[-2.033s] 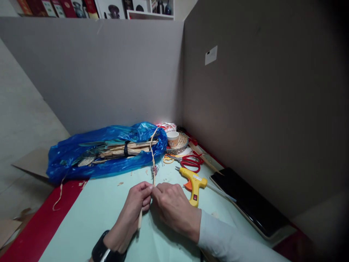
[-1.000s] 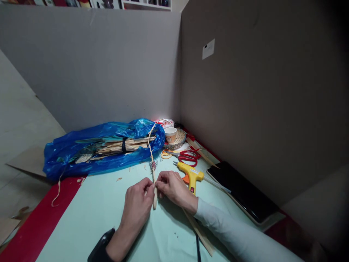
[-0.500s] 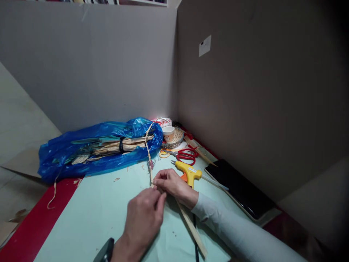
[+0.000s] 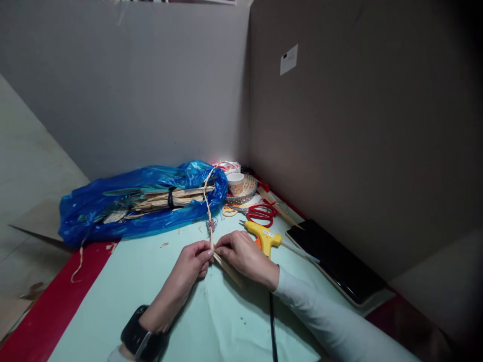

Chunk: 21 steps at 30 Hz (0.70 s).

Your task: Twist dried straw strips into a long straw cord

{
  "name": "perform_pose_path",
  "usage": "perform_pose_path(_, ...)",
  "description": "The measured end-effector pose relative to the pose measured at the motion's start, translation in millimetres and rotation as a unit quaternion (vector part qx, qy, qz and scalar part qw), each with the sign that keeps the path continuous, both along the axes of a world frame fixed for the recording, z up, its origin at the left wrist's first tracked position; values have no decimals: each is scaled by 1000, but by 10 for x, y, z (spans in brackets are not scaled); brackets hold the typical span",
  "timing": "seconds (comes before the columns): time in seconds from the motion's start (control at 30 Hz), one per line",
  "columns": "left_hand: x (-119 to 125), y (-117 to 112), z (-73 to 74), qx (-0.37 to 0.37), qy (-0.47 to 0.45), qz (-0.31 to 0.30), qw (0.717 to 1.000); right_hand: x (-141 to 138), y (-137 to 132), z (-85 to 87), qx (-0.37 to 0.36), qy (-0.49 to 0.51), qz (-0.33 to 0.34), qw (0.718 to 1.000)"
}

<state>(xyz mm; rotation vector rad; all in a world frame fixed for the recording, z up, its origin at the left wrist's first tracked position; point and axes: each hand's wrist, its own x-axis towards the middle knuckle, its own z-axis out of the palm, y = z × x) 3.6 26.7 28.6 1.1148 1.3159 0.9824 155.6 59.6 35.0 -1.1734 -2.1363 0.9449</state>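
Inside the blue bag (image 4: pixel 162 175) lie bundled strips (image 4: pixel 184 199); both hands' fingers (image 4: pixel 204 247) (image 4: pixel 226 244) pinch a cord (image 4: pixel 206 197).

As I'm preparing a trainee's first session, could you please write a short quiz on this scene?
1. Multiple choice: what is at the fingertips of both the left hand and the right hand?
A) a paper cup
B) a pale twisted strand
C) a woven basket

2. True or false: seen from the hands, the red-handled scissors lie beyond the yellow glue gun.

3. Fill in the blank: the black wristband is on the person's ____ wrist.

Key: 1. B; 2. true; 3. left.
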Motion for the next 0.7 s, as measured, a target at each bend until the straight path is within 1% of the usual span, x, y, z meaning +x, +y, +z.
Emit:
perform_pose_path(0.1,-11,14,-53,10,13,17,1000,13,-58,68,46,-56,-23,997)
perform_pose_path(0.2,-17,23,-124,13,30,35,999,5,-108,112,68,-95,-37,992)
perform_pose_path(0.33,24,-8,-186,20,32,75,996,-46,-190,101,88,-146,-39,985)
perform_pose_path(0.43,60,-51,-176,25,19,95,995,-92,-260,47,118,-176,-39,977)
perform_pose_path(0.57,59,-94,-124,19,-18,95,995,-133,-362,-9,144,-196,-17,970)
perform_pose_path(0.7,37,-102,-94,17,-48,96,994,-168,-460,6,201,-251,9,947)
